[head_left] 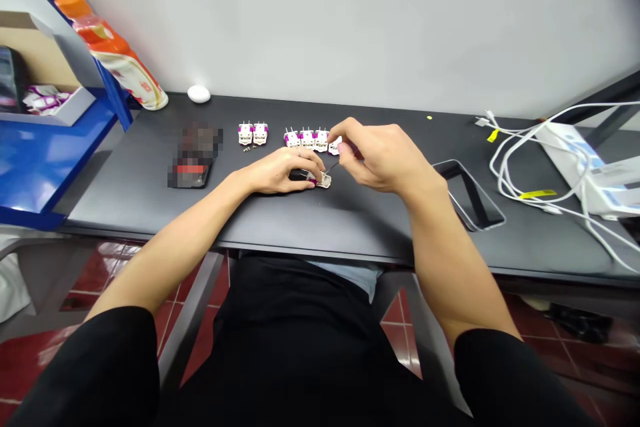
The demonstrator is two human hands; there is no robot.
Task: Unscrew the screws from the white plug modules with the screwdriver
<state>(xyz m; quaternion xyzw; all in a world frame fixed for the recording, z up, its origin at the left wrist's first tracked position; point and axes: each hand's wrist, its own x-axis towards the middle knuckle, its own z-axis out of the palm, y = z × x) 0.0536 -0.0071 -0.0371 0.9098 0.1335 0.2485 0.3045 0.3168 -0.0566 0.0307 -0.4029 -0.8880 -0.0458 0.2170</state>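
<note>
White-and-purple piece [324, 181], small and partly covered by fingers, sits low over the middle of the desk [320, 217], toward its near edge. The left hand [283, 170] is curled nearly closed over it, thumb and fingertips on the purple end, while its pale end juts out to the right. A black item [299, 175] shows beneath that hand's fingers (too hidden to identify). The right hand [375, 155] is drawn into a tight pinch on a thin dark tool [333, 165], which slants down toward the pale end; I cannot tell whether its tip touches.

Just behind the hands stands a row of white-and-purple units [307, 139], the rightmost partly hidden by the right hand. Left of these, a pair of similar units [253, 133] stands side by side, with tiny metal bits [247, 149] in front. Farther left lie a blurred-out dark object [193, 157] and a white rounded object [199, 94], near an orange-capped bottle [117, 53]. Beside the right forearm rests a flat device [470, 195], with white cables [505, 173] beyond.
</note>
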